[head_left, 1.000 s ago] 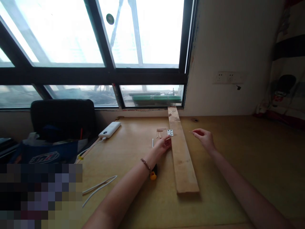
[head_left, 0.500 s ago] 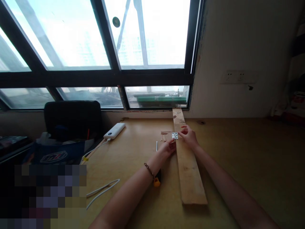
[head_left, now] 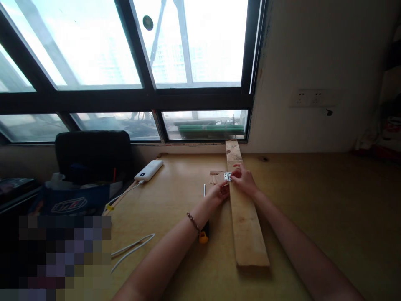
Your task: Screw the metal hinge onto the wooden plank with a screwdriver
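A small silver butt hinge (head_left: 227, 176) lies across the left edge of a long wooden board (head_left: 249, 228) and a short, rough wooden piece (head_left: 216, 172) beside it. My left hand (head_left: 218, 193) is at the hinge's lower end, its thumb against the metal and its other fingers curled by the board's edge. Over the hinge's right leaf, my right hand (head_left: 243, 179) is closed in a pinch. Whatever may sit between those fingertips is too small to make out. Partly covered by my left forearm, a screwdriver (head_left: 203, 237) with an orange-and-black handle lies on the table.
A white power bank (head_left: 149, 170) with a white cable (head_left: 133, 250) rests at the left of the wooden table (head_left: 300, 200). Past the table's left edge stand a black chair (head_left: 93, 152) and a blue bag (head_left: 70, 200). The board's far end reaches the window wall.
The view has shifted slightly, moving everything a little left and up. Both hands stay at the hinge, with the right fingertips slightly closer over its right leaf.
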### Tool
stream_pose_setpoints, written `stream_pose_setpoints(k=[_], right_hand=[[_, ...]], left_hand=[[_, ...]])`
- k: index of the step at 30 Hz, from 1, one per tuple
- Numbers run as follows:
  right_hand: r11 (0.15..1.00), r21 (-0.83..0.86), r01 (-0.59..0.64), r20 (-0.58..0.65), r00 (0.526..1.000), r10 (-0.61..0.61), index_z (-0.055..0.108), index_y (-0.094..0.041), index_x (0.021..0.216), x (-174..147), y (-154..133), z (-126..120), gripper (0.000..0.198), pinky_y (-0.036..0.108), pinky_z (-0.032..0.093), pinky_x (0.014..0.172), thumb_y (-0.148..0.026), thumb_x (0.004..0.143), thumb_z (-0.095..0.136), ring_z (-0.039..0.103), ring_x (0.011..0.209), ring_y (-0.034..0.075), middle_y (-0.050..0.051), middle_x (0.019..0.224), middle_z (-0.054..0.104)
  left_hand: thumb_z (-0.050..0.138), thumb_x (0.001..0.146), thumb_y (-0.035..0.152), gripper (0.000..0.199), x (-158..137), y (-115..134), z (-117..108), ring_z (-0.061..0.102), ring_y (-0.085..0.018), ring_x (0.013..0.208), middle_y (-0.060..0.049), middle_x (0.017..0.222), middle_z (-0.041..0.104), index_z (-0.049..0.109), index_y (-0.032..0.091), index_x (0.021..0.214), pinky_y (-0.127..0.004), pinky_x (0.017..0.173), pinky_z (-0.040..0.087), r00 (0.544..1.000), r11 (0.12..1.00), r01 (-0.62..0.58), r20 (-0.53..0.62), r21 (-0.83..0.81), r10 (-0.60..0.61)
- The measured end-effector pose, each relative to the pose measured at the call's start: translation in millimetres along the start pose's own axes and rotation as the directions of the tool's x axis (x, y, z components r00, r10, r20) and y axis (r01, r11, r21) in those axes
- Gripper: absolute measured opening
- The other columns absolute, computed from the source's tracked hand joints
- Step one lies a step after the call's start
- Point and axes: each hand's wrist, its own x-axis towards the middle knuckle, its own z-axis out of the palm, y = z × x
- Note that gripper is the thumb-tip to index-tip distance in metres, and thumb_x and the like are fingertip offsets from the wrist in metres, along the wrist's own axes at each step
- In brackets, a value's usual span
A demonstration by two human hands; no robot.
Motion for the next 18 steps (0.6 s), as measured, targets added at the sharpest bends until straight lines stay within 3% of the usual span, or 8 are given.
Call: stream_pose_setpoints(k=[18], right_hand=[[0.997, -0.08, 0.007, 0.083, 0.997, -0.001, 0.055, -0.021, 0.088, 2.6, -1.5, -0.4, 0.022, 0.028, 0.046, 0.064, -0.022, 0.068, 0.065, 0.061, 0.064, 0.015, -0.003, 0.069, 0.065]], left_hand=[[0.055, 0.079, 0.01, 0.009, -3.1, 1.8, 3.7, 0.059, -0.011, 0.056, -0.007, 0.064, 0.063, 0.061, 0.009, 0.072, -0.023, 0.064, 0.05, 0.999, 1.0, 0.018, -0.043, -0.023, -0.019]])
